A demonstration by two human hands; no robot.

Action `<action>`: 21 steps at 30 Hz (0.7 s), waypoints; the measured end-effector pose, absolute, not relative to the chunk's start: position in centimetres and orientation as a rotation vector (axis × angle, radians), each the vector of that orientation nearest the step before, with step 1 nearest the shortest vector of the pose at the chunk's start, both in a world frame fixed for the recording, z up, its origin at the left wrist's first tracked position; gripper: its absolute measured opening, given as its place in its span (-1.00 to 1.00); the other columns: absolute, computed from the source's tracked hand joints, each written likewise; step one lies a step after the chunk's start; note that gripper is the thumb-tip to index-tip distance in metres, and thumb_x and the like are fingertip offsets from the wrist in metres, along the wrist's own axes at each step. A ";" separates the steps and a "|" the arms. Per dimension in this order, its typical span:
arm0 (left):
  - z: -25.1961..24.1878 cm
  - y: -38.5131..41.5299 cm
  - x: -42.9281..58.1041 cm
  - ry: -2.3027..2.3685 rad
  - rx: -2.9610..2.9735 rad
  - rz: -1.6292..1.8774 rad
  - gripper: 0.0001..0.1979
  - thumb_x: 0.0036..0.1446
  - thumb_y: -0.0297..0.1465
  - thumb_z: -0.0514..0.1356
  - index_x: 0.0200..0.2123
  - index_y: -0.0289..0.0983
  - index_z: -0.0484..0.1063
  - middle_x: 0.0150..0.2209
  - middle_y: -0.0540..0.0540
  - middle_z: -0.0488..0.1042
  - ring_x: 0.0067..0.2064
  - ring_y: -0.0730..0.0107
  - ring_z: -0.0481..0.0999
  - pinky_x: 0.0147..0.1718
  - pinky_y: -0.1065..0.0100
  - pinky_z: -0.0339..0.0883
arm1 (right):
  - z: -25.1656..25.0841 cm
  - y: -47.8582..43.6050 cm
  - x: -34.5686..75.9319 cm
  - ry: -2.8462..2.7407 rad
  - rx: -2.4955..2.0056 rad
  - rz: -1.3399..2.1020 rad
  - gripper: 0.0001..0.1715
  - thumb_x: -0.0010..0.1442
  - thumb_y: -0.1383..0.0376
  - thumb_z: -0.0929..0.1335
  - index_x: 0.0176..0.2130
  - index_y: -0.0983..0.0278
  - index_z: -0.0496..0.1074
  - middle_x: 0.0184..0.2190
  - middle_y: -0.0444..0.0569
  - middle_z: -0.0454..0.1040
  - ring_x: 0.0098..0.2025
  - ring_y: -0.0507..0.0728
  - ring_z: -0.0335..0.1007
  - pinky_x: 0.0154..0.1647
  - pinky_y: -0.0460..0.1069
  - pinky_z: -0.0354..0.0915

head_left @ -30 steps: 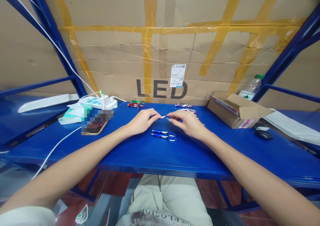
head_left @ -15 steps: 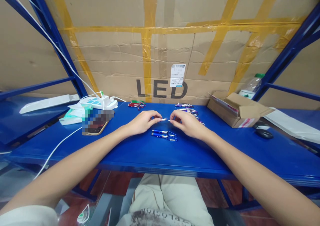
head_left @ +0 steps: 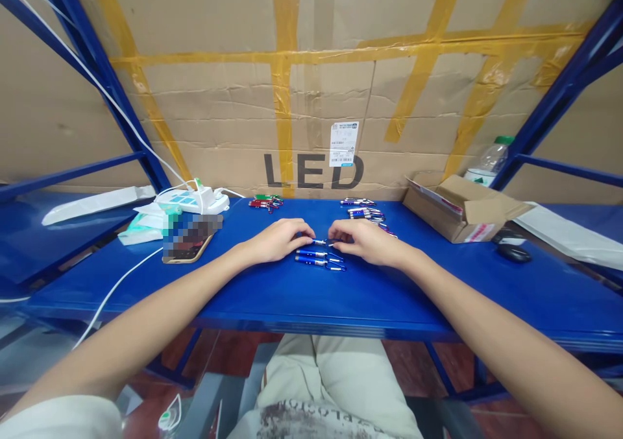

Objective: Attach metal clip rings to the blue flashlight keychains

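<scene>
in the head view, the fingers of my left hand (head_left: 281,239) are pinched together on the plain end of a slim blue metal pen-shaped piece with a clip (head_left: 319,242). the fingers of my right hand (head_left: 364,239) are curled about its clip end, though i cannot tell whether they grip it or only touch it. half a second ago i held this piece farther from the two matching blue pen-shaped pieces with silvery clips (head_left: 311,257); now i have brought it down just beyond them, nearly parallel, so the three line up as a row on the glossy blue bench (head_left: 272,299). whether mine touches the surface yet, i can't tell. farther back lie a small red and green cluster of similar pieces (head_left: 261,203) to my left, and a purple and blue cluster (head_left: 360,213) beyond my right hand.
</scene>
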State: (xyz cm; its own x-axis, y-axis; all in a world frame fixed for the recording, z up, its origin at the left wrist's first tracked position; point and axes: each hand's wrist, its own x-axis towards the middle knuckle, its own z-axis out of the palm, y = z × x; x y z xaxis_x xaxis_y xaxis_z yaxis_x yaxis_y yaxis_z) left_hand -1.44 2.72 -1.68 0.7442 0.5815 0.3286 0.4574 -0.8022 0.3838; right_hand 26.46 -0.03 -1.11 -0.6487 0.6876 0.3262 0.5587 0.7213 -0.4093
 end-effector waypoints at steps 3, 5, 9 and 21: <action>-1.6 2.6 -1.5 0.815 2.677 0.610 -0.72 0.49 -0.20 0.18 -0.04 -0.20 0.65 -0.09 -0.15 0.63 -0.06 0.19 0.61 -0.02 0.25 0.41 | -1.1 0.0 26.5 -2.533 -0.930 0.324 -0.77 0.35 0.38 0.41 -0.03 0.19 0.60 -0.13 0.01 0.66 -0.14 0.21 0.57 -0.07 0.06 0.38; -1.6 2.6 -1.4 0.825 2.682 0.578 -0.73 0.49 -0.22 0.19 -0.03 -0.20 0.65 -0.08 -0.15 0.62 -0.06 0.19 0.60 -0.03 0.26 0.40 | -1.1 0.0 26.5 -2.568 -0.936 0.290 -0.78 0.36 0.38 0.40 -0.03 0.20 0.61 -0.12 0.03 0.65 -0.11 0.22 0.57 -0.04 0.07 0.38; -1.8 2.7 -1.4 0.835 2.683 0.543 -0.73 0.48 -0.21 0.20 -0.02 -0.21 0.65 -0.06 -0.15 0.60 -0.06 0.19 0.59 -0.04 0.26 0.40 | -1.1 0.1 26.6 -2.558 -0.970 0.297 -0.82 0.32 0.40 0.43 -0.08 0.21 0.60 -0.17 0.01 0.64 -0.15 0.21 0.55 -0.09 0.07 0.39; -0.1 1.1 -1.5 0.841 2.661 0.385 -0.33 0.20 0.16 0.37 0.17 -0.18 0.56 0.04 -0.16 0.53 0.08 0.06 0.49 0.09 0.15 0.35 | -1.2 -0.1 26.4 -2.533 -0.978 0.274 -0.72 0.39 0.44 0.31 -0.04 0.25 0.59 -0.09 0.08 0.64 -0.08 0.23 0.56 0.00 0.09 0.40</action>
State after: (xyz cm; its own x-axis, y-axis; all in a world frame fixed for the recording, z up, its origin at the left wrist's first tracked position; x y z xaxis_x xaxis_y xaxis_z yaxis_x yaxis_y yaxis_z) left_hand -1.53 1.13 -0.14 0.7898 0.5931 0.1564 0.5058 -0.7740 0.3809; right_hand 26.44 -0.11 -1.18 -0.6699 0.6777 0.3032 0.5973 0.7345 -0.3221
